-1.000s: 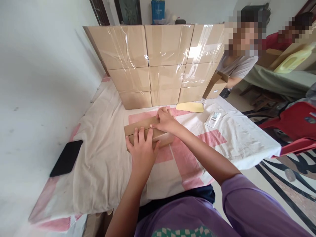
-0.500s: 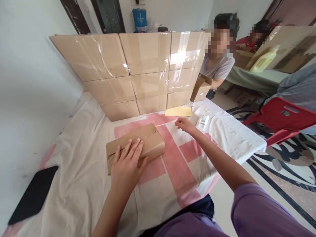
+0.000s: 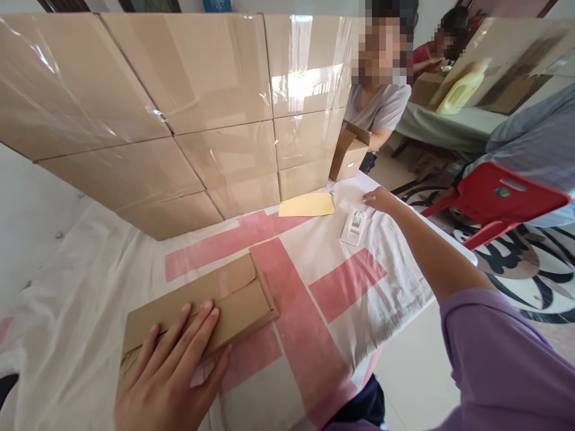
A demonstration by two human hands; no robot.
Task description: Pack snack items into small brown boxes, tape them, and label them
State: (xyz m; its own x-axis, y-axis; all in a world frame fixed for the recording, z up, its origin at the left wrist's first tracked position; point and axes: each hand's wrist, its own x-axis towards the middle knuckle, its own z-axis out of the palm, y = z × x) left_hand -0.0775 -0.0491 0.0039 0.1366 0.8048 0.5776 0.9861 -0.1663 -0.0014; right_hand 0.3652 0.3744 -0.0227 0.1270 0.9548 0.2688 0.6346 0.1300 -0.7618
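Note:
My left hand [image 3: 168, 374] lies flat, fingers spread, on the near end of a small brown cardboard box [image 3: 211, 305] resting on a white cloth with pink blocks [image 3: 314, 251]. My right hand [image 3: 380, 199] is stretched out to the far right, its fingertips at the top edge of a small white packet [image 3: 354, 226] lying on the cloth. The fingers curl loosely downward and hold nothing I can see. A yellow envelope [image 3: 306, 205] lies flat just left of the packet.
A wall of taped cardboard boxes [image 3: 197, 108] stands three high along the back of the table. A person in a grey shirt [image 3: 377, 108] holds an open small box [image 3: 348, 152] behind them. A red plastic chair [image 3: 498, 197] stands to the right over a patterned floor.
My right hand left the brown box and reached right to the white packet. My left hand stayed flat on the box. The camera moved closer and lower toward the table.

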